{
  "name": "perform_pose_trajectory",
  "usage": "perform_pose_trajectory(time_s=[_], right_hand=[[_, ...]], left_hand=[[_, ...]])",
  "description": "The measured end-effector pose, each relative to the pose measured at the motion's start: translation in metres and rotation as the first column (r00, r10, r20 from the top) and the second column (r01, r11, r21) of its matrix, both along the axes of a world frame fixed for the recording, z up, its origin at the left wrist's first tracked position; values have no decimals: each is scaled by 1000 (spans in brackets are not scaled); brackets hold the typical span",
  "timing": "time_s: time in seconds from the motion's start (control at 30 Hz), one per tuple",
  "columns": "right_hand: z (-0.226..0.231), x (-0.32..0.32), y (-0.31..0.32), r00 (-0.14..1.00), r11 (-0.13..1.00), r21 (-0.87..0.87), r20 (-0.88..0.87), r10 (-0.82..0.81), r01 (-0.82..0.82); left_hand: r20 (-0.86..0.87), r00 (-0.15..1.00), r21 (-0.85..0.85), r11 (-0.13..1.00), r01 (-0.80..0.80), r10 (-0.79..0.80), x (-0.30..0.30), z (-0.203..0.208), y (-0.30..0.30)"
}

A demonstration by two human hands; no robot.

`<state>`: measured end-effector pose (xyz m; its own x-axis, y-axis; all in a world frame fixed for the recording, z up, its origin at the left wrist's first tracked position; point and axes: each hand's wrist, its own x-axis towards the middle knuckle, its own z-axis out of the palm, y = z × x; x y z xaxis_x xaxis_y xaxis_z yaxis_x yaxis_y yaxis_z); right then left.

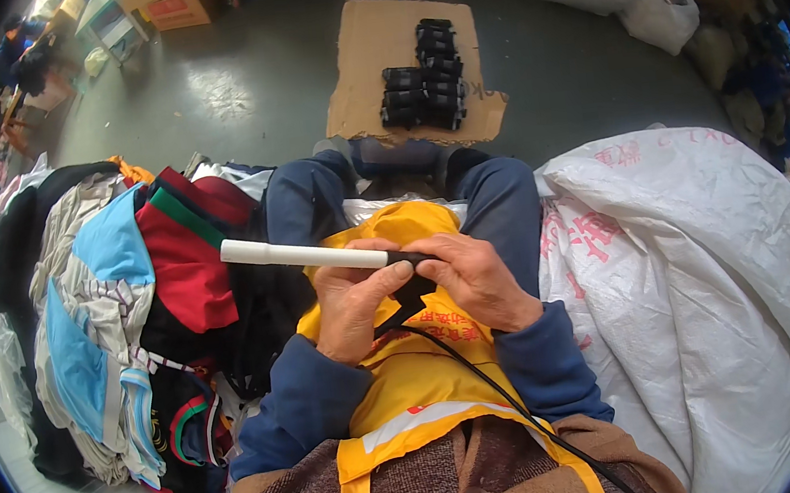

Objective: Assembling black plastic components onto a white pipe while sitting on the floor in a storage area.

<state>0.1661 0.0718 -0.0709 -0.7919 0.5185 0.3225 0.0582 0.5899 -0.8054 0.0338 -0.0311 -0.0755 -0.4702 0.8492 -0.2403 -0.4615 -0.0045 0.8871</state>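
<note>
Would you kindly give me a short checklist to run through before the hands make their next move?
1. White tube secured by the left hand: ok, gripped near its right end.
2. Black material held by the right hand: ok, pinched beside the tube's right end.
3. Tube's right end open or covered: cannot tell, hidden by fingers and black material.
4. Black cable out of the way: not ok, it crosses the yellow apron just below the hands.
5. Black bundles within the cardboard sheet: ok, all appear to lie on it.

A white tube [303, 254] ends rightward at bunched black fabric [411, 292].
</note>
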Motion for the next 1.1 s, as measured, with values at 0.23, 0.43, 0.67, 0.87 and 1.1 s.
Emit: perform_pose_trajectory(time_s=[0.23,0.43,0.67,0.87,1.1], right_hand=[[-4,7,3,1000,965,-264,25,6,1],[-2,6,5,998,975,-224,58,8,5],[0,7,9,998,998,-63,58,16,-12],[6,7,8,999,998,-66,41,7,-4],[14,5,6,1000,999,-40,-14,-21,20]], left_hand=[[157,988,75,997,-5,-7,0,-5,-1],[212,977,64,998,-1,-12,-2,2,1],[92,978,-49,981,190,-185,-12,-7,-2],[223,952,-46,973,227,-212,-12,12,1],[178,980,-23,996,89,-84,-7,2,0]])
